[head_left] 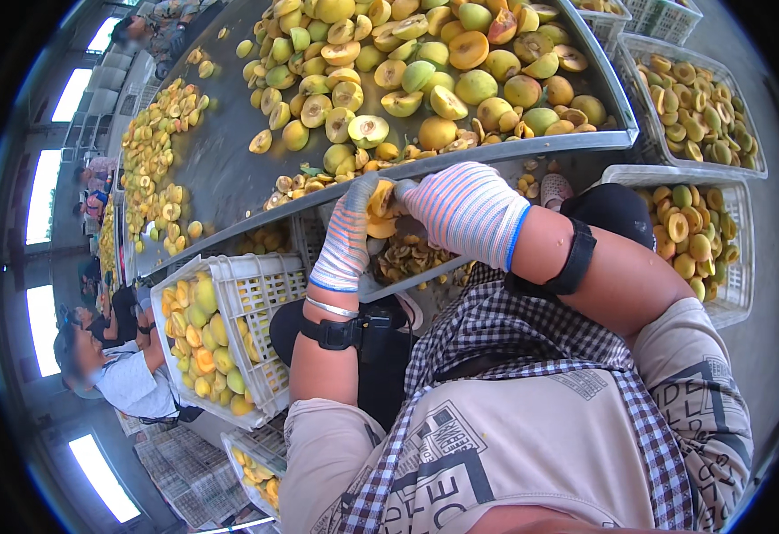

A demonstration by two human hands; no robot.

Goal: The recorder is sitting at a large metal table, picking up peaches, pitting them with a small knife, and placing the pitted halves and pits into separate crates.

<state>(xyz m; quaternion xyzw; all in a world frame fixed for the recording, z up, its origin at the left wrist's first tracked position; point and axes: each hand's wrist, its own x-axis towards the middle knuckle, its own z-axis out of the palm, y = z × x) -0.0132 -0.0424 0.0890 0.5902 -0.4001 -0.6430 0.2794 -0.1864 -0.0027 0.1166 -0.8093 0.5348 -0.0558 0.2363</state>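
Observation:
My left hand (347, 230), in a striped knit glove with a grey fingertip coating, is closed around a cut yellow peach (381, 206) just off the front edge of the metal table (461, 158). My right hand (468, 212), gloved the same way, meets the fruit from the other side. Its fingers are curled together at the peach; whatever they pinch is hidden. Below my hands, a container of peach pieces (412, 258) shows between my knees. On the tabletop beyond lies a heap of whole and halved peaches (403, 76).
A white crate of peaches (260, 311) stands tilted at my left. At my right are crates of peach halves (699, 173) (737, 276). Another heap (154, 160) covers the table's left part. A person in a light shirt (140, 383) works at far left.

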